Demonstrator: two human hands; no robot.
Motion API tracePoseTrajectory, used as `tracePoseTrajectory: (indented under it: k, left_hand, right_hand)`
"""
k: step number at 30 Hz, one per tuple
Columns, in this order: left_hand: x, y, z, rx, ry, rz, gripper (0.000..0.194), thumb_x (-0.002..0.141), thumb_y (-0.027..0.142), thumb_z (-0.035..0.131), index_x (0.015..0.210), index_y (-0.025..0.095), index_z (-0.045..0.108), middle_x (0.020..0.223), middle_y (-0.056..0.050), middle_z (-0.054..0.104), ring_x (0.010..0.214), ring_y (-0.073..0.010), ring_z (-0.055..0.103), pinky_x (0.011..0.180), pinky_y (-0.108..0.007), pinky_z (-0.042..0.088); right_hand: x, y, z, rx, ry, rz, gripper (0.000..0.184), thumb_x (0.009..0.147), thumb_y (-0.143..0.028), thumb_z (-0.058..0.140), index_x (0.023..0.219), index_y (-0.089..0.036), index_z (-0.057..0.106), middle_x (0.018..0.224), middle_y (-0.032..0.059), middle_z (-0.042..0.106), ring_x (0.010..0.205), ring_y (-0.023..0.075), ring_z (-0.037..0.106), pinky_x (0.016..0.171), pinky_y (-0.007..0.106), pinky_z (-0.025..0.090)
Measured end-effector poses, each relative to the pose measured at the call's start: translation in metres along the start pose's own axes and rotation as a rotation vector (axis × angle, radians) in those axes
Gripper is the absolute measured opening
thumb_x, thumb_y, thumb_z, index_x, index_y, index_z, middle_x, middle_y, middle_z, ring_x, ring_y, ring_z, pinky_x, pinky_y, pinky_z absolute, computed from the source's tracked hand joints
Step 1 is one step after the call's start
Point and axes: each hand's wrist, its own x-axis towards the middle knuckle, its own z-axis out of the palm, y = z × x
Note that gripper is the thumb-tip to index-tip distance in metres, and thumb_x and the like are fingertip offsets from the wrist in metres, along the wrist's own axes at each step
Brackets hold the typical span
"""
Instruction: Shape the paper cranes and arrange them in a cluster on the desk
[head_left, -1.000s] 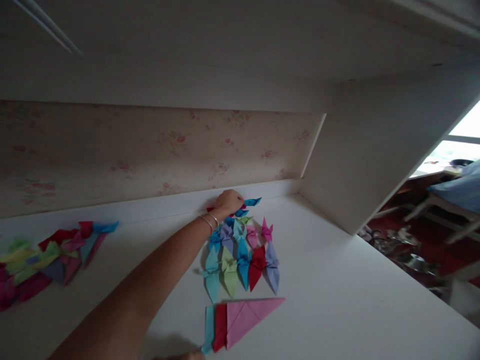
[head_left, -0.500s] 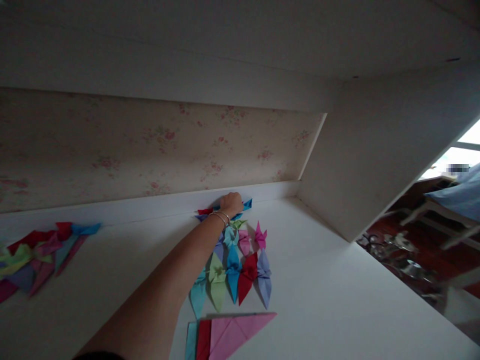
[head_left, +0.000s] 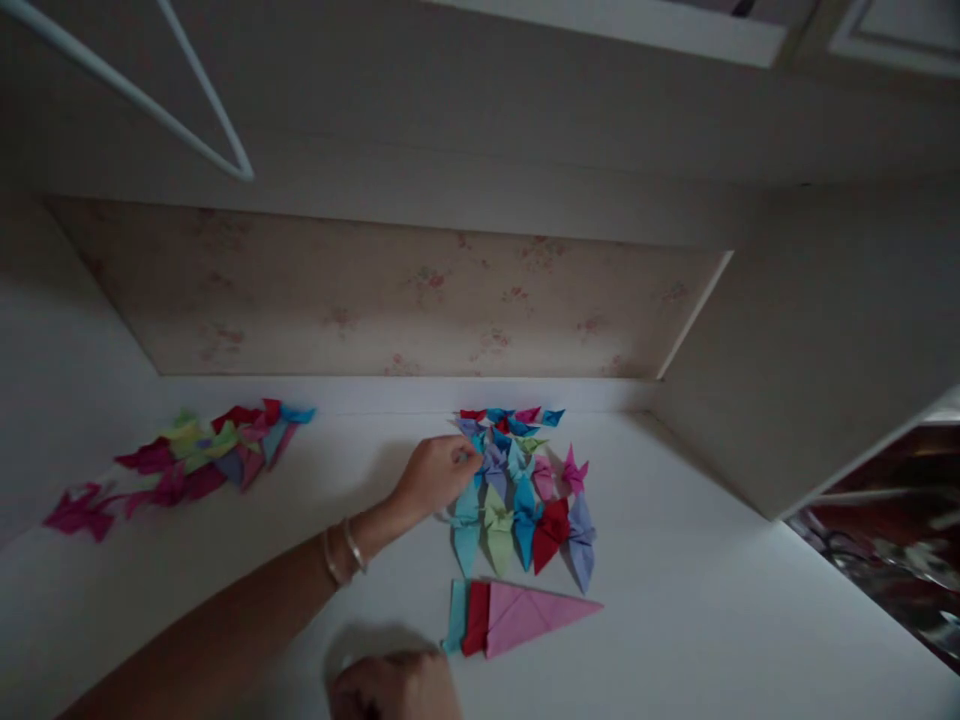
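My left hand [head_left: 439, 473], with bangles at the wrist, reaches in from the lower left. Its fingers are pinched together at the left edge of a group of folded paper cranes [head_left: 551, 535], next to blue and teal ones; what they hold, if anything, is hidden. The cranes lie in rows, blue, green, red, pink and lilac. At the bottom edge, my right hand [head_left: 397, 688] is partly cut off, its fingers curled and their content hidden. Above and right of it lie a pink folded paper [head_left: 532, 618], a red folded strip [head_left: 477, 617] and a teal strip [head_left: 454, 615].
A pile of coloured paper cranes [head_left: 217, 450] lies at the back left of the white surface [head_left: 675, 600]. Behind rises a flowered back panel [head_left: 420, 310], with a side panel [head_left: 840, 340] at right. A white bent rod [head_left: 187, 130] hangs at upper left.
My left hand has drawn back from the rear row to the left edge of the group. My right hand has come into view at the bottom. The camera view has shifted left.
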Motion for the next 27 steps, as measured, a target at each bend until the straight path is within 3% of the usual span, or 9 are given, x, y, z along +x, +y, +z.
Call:
tracePoseTrajectory:
  k: [2,5,10,14,20,24,27]
  left_hand:
    - [-0.045,-0.02,-0.022,-0.099,0.031,-0.101,0.035,0.08,0.037,0.051,0.052,0.017,0.053,0.048,0.005,0.04,0.051,-0.0101,0.041,0.049,-0.022,0.026]
    - [-0.108,-0.049,-0.052,-0.206,0.07,-0.302,0.04,0.078,0.042,0.052,0.05,0.02,0.035,0.05,0.007,0.026,0.05,-0.0097,0.031,0.048,-0.022,0.023]
    - [-0.18,-0.091,-0.09,-0.254,0.099,-0.502,0.04,0.076,0.046,0.052,0.055,0.021,0.029,0.053,0.007,0.024,0.052,-0.0104,0.028,0.05,-0.023,0.023]
    - [-0.194,-0.11,-0.105,-0.262,0.085,-0.556,0.041,0.075,0.049,0.051,0.054,0.021,0.029,0.053,0.007,0.023,0.052,-0.0103,0.027,0.05,-0.024,0.021]
    - [-0.19,-0.109,-0.104,-0.226,0.13,-0.529,0.039,0.075,0.044,0.048,0.05,0.02,0.03,0.051,0.006,0.023,0.051,-0.0099,0.029,0.051,-0.024,0.02]
    - [-0.192,-0.108,-0.103,-0.227,0.089,-0.494,0.037,0.076,0.039,0.046,0.047,0.019,0.034,0.049,0.006,0.026,0.05,-0.0095,0.03,0.05,-0.024,0.019]
    - [-0.192,-0.112,-0.103,-0.263,0.088,-0.52,0.033,0.074,0.034,0.046,0.046,0.018,0.038,0.047,0.006,0.03,0.049,-0.0092,0.031,0.049,-0.024,0.018]
  right_hand:
    - [-0.006,-0.003,-0.011,0.038,0.027,-0.027,0.018,0.065,-0.019,0.061,0.074,-0.029,0.074,0.064,-0.0014,0.073,0.057,0.0194,0.068,0.05,0.022,0.043]
    - [-0.013,-0.006,-0.024,0.1,0.057,-0.049,0.02,0.069,-0.018,0.059,0.077,-0.029,0.073,0.066,-0.0014,0.073,0.059,0.0176,0.067,0.054,0.021,0.042]
    - [-0.017,-0.016,-0.034,0.161,0.014,-0.025,0.019,0.08,-0.024,0.053,0.08,-0.026,0.072,0.067,0.0016,0.07,0.061,0.0175,0.064,0.055,0.022,0.04]
    - [-0.017,-0.02,-0.034,0.222,-0.003,0.02,0.02,0.084,-0.029,0.051,0.081,-0.024,0.07,0.068,0.0016,0.067,0.061,0.0162,0.06,0.056,0.023,0.038]
    - [0.004,-0.036,-0.039,0.481,-0.072,0.24,0.03,0.088,-0.042,0.048,0.082,-0.019,0.066,0.06,0.0003,0.058,0.053,0.0128,0.05,0.048,0.022,0.033]
    - [0.052,-0.068,-0.049,0.518,-0.087,0.142,0.028,0.087,-0.04,0.05,0.089,-0.018,0.066,0.062,-0.0005,0.059,0.055,0.0122,0.052,0.053,0.022,0.039]
    - [0.104,-0.098,-0.042,0.462,-0.075,0.023,0.023,0.087,-0.034,0.049,0.09,-0.018,0.066,0.066,-0.0006,0.063,0.058,0.0114,0.055,0.056,0.021,0.042]
